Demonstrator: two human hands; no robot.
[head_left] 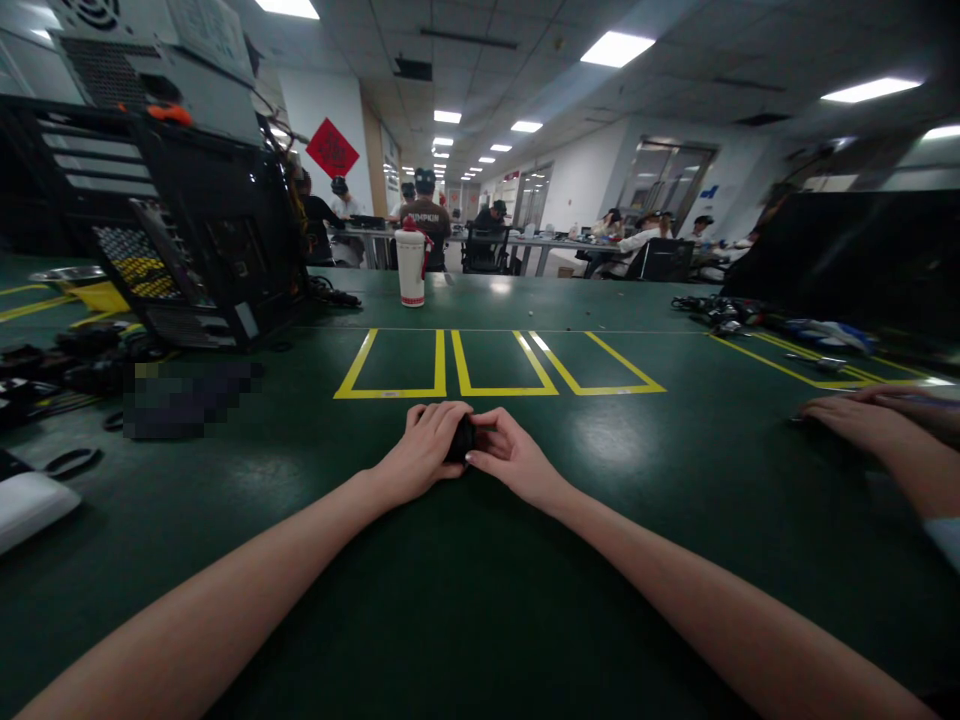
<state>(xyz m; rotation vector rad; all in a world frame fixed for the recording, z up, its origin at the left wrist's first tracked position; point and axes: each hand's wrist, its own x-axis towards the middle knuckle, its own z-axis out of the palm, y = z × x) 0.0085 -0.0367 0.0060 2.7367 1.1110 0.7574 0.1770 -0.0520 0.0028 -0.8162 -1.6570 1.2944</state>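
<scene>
Between my two hands, low over the green table (495, 580), is a small dark rounded object (462, 440); its kind cannot be made out. My left hand (424, 450) wraps round it from the left, fingers over its top and thumb below. From the right, the thumb and bent fingers of my right hand (514, 460) close on the object's side. Much of it is hidden behind the fingers. Just beyond my hands, yellow tape outlines (501, 392) mark several boxes on the tabletop.
A white tumbler (411, 265) stands further back. At left are an open black computer case (217, 230), tangled cables (75, 365) and a white object (34, 508). Another person's hands (870, 420) rest at right, near taped lines and small parts (825, 335). People sit at far desks.
</scene>
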